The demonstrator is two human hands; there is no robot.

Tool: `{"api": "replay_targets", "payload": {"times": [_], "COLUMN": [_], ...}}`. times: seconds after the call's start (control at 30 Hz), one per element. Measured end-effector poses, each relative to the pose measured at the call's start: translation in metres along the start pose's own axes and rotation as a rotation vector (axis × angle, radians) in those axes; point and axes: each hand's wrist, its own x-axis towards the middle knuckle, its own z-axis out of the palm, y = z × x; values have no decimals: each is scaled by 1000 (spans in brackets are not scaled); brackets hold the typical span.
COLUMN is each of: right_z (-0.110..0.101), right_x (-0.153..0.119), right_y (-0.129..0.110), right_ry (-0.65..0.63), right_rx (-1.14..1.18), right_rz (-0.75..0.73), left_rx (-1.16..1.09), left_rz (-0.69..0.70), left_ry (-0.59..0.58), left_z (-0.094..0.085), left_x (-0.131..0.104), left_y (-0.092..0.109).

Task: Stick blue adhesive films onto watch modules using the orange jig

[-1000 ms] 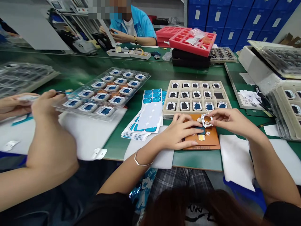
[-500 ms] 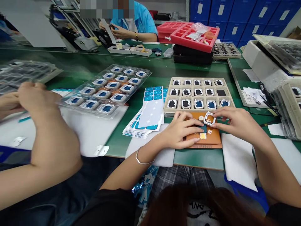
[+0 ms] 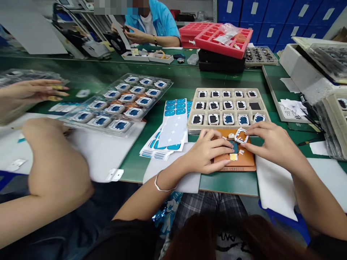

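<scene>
My right hand (image 3: 264,139) pinches a white watch-shaped frame (image 3: 241,136) between thumb and fingers, over the right part of an orange pad (image 3: 245,159). Fingers spread, my left hand (image 3: 213,151) rests on the pad's left side, its fingertips at a dark blue square piece (image 3: 233,146); whether it grips the piece is unclear. A yellow-and-white square (image 3: 233,157) and small white bits lie on the pad. Just behind stands a beige tray (image 3: 193,126) with rows of white frames holding dark or blue squares.
Blue-and-white sticker sheets (image 3: 173,126) lie left of my left hand. Beyond them is a clear tray (image 3: 101,130) of white frames. A co-worker's arms (image 3: 58,155) reach in at the left. Red trays (image 3: 223,39) and another person are across the table; stacked trays (image 3: 332,126) stand right.
The co-worker's hands at the left have moved apart, one now stretched out above the table. My own hands have barely moved. The view has shifted slightly.
</scene>
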Motion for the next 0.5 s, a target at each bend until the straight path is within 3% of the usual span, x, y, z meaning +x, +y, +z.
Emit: {"api": "replay_targets", "payload": {"times": [0.23,0.5], "right_z": [-1,-3], "right_x": [1,4], "right_y": [1,-3], "right_ry": [-4,-82], "right_rx": [24,179], "right_rz": [-50,-229], "left_rx": [-48,-78], "left_rz": [-34,-233], "left_ry": [40,264], "left_z": [0,12], "left_x": [0,1], "left_y": [2,-2]}}
